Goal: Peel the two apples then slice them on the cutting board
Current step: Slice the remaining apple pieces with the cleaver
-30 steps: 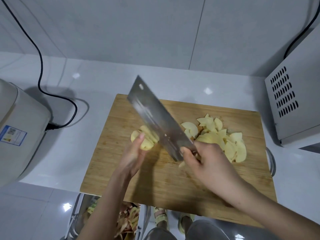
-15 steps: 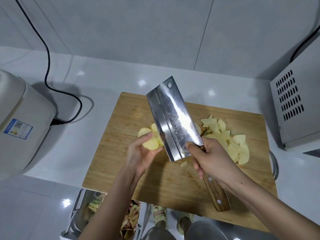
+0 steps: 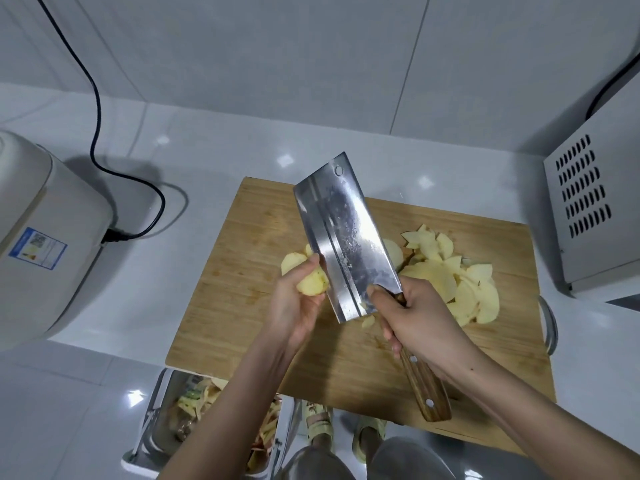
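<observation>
A wooden cutting board (image 3: pixel 242 278) lies on the white counter. My left hand (image 3: pixel 294 306) holds a peeled apple piece (image 3: pixel 311 284) just above the board, with another pale apple slice (image 3: pixel 292 261) beside it. My right hand (image 3: pixel 419 320) grips the wooden handle of a cleaver (image 3: pixel 346 237), whose broad steel blade is raised and tilted, flat side facing me, touching the apple piece. A pile of thin apple slices (image 3: pixel 460 282) lies on the right part of the board.
A beige appliance (image 3: pixel 41 237) with a black cord (image 3: pixel 97 109) stands at the left. A grey vented box (image 3: pixel 595 209) sits at the right. A bin with peels (image 3: pixel 204 420) is below the counter edge, beside my feet.
The cleaver has been lifted off the board and turned so its flat faces me. My left hand has picked the apple piece up against the blade. The view has shifted slightly.
</observation>
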{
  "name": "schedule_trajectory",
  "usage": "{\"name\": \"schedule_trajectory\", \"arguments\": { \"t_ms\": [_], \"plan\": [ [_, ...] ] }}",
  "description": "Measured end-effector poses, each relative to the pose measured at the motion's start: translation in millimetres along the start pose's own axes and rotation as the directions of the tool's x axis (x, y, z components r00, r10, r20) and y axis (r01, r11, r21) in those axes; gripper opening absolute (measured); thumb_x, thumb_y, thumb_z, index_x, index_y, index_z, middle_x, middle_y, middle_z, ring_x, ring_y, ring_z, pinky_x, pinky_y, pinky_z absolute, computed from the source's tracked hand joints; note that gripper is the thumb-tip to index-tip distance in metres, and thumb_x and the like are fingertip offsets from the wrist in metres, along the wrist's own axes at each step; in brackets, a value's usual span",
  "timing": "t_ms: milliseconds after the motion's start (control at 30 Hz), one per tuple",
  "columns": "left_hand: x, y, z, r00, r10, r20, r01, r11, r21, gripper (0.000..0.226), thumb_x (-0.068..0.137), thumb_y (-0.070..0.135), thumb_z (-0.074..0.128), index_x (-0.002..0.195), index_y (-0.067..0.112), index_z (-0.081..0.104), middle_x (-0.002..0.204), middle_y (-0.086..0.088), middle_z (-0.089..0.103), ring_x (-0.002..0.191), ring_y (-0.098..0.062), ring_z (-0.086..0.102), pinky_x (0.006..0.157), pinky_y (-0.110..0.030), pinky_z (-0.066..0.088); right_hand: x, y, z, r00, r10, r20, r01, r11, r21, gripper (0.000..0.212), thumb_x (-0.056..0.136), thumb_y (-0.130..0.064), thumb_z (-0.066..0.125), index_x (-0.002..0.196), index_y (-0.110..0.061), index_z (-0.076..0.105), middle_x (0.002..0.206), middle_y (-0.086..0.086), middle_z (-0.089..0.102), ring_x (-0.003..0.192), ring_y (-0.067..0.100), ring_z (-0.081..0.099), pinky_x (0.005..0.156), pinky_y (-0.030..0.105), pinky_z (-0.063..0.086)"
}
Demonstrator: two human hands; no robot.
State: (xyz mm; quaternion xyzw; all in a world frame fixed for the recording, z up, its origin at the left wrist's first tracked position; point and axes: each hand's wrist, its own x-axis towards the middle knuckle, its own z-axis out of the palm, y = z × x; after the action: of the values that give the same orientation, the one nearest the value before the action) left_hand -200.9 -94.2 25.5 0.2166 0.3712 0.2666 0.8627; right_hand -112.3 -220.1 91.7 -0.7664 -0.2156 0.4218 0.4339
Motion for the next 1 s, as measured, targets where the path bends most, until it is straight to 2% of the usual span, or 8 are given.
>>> {"name": "schedule_trajectory", "arguments": {
  "t_ms": [167, 300, 367, 467, 600, 733, 867, 1000],
  "plan": [
    [2.4, 8.5, -13.8, 0.998, -0.06, 0.02, 0.056, 0.985, 0.163, 0.044, 0.064, 0.002, 0.072, 0.104, 0.007, 0.054, 0.086, -0.008, 0.063, 0.078, -0.022, 0.059, 0.069, -0.037, 0.048, 1.2, -0.6, -8.5, 0.995, 0.068, 0.074, -0.069, 0.997, 0.017, 0.024, 0.095, -0.023, 0.052, 0.08, -0.005, 0.058, 0.04, -0.001, 0.047, 0.03, 0.011, 0.039, 0.035, 0.02, 0.036],
    [-0.4, 4.3, -9.9, 1.0, -0.004, 0.017, 0.004, 0.999, 0.037, 0.013, 0.079, -0.002, 0.061, 0.083, 0.009, 0.065, 0.076, -0.004, 0.067, 0.071, -0.017, 0.063, 0.069, -0.031, 0.052, -1.1, 7.3, 6.9, 0.998, 0.044, 0.052, -0.046, 0.998, 0.042, 0.021, 0.095, -0.024, 0.052, 0.083, -0.008, 0.059, 0.04, -0.003, 0.049, 0.032, 0.01, 0.042, 0.038, 0.023, 0.04],
    [-1.3, 0.1, -11.4, 0.999, 0.028, 0.016, -0.028, 0.999, -0.039, 0.028, 0.085, -0.004, 0.054, 0.07, 0.012, 0.07, 0.076, -0.005, 0.069, 0.072, -0.017, 0.066, 0.071, -0.03, 0.055, -0.6, 8.8, 10.9, 0.998, 0.041, 0.05, -0.042, 0.999, 0.019, 0.021, 0.095, -0.026, 0.052, 0.084, -0.01, 0.06, 0.041, -0.004, 0.05, 0.032, 0.01, 0.043, 0.043, 0.027, 0.041],
    [-2.9, 4.5, -22.8, 1.0, 0.003, 0.02, -0.004, 0.997, 0.08, 0.015, 0.074, -0.002, 0.066, 0.085, 0.007, 0.065, 0.085, -0.009, 0.066, 0.078, -0.022, 0.064, 0.063, -0.032, 0.057, 4.8, 2.8, 2.7, 0.992, 0.065, 0.111, -0.061, 0.997, -0.04, 0.025, 0.095, -0.028, 0.052, 0.076, -0.012, 0.057, 0.04, -0.003, 0.049, 0.031, 0.011, 0.041, 0.046, 0.032, 0.04],
    [0.5, 14.0, -37.3, 0.996, -0.086, -0.012, 0.087, 0.974, 0.208, 0.034, 0.063, 0.004, 0.068, 0.095, 0.007, 0.058, 0.087, -0.011, 0.062, 0.079, -0.024, 0.06, 0.056, -0.031, 0.055, 7.0, 1.0, 2.3, 0.983, 0.082, 0.165, -0.075, 0.996, -0.051, 0.024, 0.095, -0.023, 0.053, 0.077, -0.007, 0.055, 0.039, -0.002, 0.047, 0.031, 0.012, 0.039, 0.037, 0.025, 0.04],
    [-4.8, 22.9, -43.2, 0.992, -0.124, -0.016, 0.124, 0.956, 0.265, 0.05, 0.059, 0.0, 0.07, 0.106, 0.006, 0.054, 0.085, -0.011, 0.064, 0.077, -0.023, 0.063, 0.065, -0.033, 0.056, 7.7, 3.0, 6.2, 0.974, 0.102, 0.204, -0.092, 0.994, -0.062, 0.024, 0.095, -0.024, 0.053, 0.081, -0.004, 0.054, 0.04, -0.001, 0.047, 0.032, 0.012, 0.038, 0.036, 0.024, 0.039],
    [-11.6, 15.6, -35.8, 0.996, -0.046, -0.08, 0.055, 0.992, 0.112, 0.038, 0.058, -0.001, 0.07, 0.092, 0.008, 0.058, 0.072, -0.004, 0.066, 0.064, -0.015, 0.063, 0.055, -0.024, 0.053, 5.0, 6.6, 15.8, 0.986, 0.061, 0.154, -0.06, 0.998, -0.011, 0.022, 0.095, -0.021, 0.052, 0.084, -0.003, 0.059, 0.04, 0.001, 0.047, 0.031, 0.013, 0.039, 0.035, 0.021, 0.037],
    [-15.4, 11.5, -32.2, 0.998, 0.028, -0.062, -0.031, 0.998, -0.047, 0.025, 0.064, 0.002, 0.063, 0.088, 0.007, 0.059, 0.074, -0.005, 0.067, 0.068, -0.015, 0.064, 0.06, -0.024, 0.055, 5.2, 6.1, 21.3, 0.986, 0.026, 0.162, -0.03, 0.999, 0.021, 0.02, 0.095, -0.022, 0.053, 0.08, -0.01, 0.058, 0.04, 0.001, 0.047, 0.031, 0.013, 0.039, 0.036, 0.021, 0.038]
  ]
}}
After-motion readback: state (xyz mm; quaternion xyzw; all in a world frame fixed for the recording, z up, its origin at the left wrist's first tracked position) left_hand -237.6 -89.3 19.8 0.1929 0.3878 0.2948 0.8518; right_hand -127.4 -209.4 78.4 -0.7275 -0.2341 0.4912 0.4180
